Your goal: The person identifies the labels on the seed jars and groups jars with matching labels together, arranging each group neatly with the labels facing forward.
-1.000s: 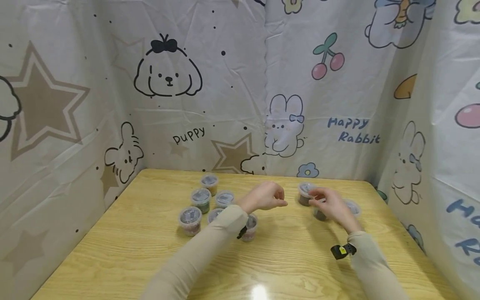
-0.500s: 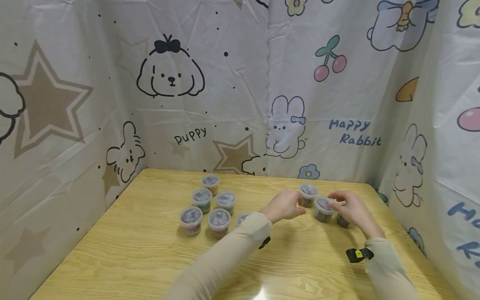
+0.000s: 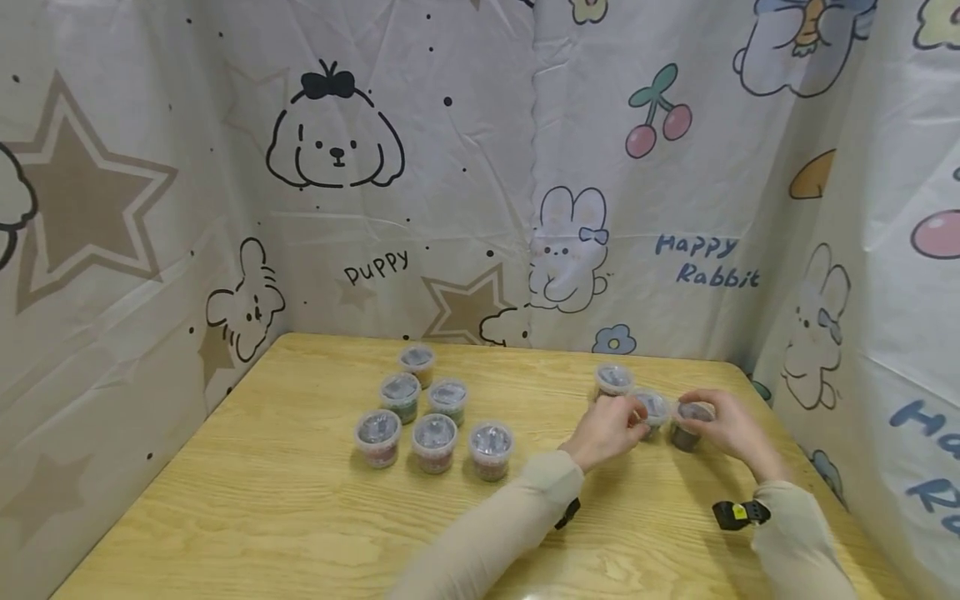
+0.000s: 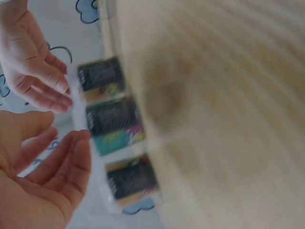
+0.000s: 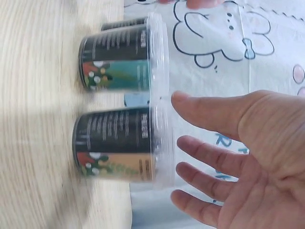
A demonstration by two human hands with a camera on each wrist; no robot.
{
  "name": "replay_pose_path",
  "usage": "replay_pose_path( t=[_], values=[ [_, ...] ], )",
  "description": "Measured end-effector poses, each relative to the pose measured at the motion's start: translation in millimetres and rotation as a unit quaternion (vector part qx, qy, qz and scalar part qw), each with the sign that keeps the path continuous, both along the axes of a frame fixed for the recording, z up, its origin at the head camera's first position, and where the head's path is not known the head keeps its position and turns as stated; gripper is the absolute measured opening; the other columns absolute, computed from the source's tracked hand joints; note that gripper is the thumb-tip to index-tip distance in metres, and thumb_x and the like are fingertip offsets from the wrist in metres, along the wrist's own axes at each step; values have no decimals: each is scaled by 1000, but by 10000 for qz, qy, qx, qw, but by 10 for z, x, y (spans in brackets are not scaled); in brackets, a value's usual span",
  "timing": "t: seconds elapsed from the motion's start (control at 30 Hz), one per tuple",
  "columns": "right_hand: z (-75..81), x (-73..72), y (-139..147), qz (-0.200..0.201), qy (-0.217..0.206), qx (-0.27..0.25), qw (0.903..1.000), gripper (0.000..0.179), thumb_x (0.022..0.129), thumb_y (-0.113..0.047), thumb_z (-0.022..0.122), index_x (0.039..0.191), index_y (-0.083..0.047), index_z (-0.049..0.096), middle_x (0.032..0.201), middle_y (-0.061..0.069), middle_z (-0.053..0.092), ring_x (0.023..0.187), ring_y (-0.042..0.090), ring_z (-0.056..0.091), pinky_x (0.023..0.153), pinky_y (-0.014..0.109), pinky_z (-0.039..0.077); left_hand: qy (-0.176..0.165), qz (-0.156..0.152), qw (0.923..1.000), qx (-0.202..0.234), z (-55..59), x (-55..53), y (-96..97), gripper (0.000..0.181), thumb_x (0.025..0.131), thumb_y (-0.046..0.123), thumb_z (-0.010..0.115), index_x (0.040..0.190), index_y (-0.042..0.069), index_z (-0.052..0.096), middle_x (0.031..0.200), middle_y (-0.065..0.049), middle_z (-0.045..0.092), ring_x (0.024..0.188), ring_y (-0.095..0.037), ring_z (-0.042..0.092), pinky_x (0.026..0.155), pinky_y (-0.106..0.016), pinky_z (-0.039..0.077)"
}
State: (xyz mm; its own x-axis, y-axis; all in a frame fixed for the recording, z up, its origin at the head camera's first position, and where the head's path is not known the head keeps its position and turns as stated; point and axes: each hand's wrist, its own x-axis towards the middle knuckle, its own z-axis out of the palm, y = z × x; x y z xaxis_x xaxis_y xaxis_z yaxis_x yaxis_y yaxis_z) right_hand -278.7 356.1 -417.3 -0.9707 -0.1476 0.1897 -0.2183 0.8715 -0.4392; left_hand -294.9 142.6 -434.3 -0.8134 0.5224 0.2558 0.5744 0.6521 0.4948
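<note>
Three small lidded tubs stand at the right of the wooden table. My left hand (image 3: 607, 429) is in front of the teal-labelled middle tub (image 5: 116, 62), fingers bent and nothing held between them. Past it, the far-left tub (image 3: 613, 379) of the three is partly hidden. My right hand (image 3: 723, 425) is at the lid of the rightmost tub (image 5: 114, 143), which has a black and orange label. In the right wrist view its thumb and fingers (image 5: 205, 179) are spread close to that lid; I cannot tell whether they touch.
Several more tubs stand in staggered rows at the left of the table (image 3: 300, 500), among them a front one (image 3: 491, 450) nearest my left sleeve. A printed cloth (image 3: 450, 167) hangs behind and along both sides of the table.
My left hand has moved right, from over the gap between the tub groups to the middle tub. My right hand has moved right, from the middle tub to the rightmost one.
</note>
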Motion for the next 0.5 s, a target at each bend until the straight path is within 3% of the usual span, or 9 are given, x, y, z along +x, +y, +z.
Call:
replay_pose_path(
  t=[0.17,0.23,0.33,0.5],
  values=[
    [-42,5,106,62,-276,-62,9996,49,83,-14,77,124,7,59,133,37,50,122,57,42,96,71,36,10,-838,9963,-213,-97,7,157,39,96,24,64,134,18,59,108,6,72,86,3,63,70,-7,47],
    [-64,0,124,113,-375,-99,9992,54,82,-14,78,127,7,56,134,37,48,123,57,41,96,71,35,14,-1028,9942,-308,-119,9,205,45,97,22,63,141,16,52,118,3,70,94,1,65,75,-7,48],
    [-89,-13,126,190,-441,-106,9988,58,82,-13,79,130,7,54,136,37,47,125,57,40,97,71,35,-67,-1085,9933,-388,-134,16,259,51,98,20,61,146,14,46,131,0,64,106,-3,65,83,-8,49],
    [-107,-25,123,164,-436,3,9989,58,81,-13,78,130,6,54,136,37,48,124,58,41,97,71,37,-216,-1078,9924,-553,-99,50,308,55,98,21,60,150,15,40,138,4,59,113,-2,61,89,-10,48]
  ],
)
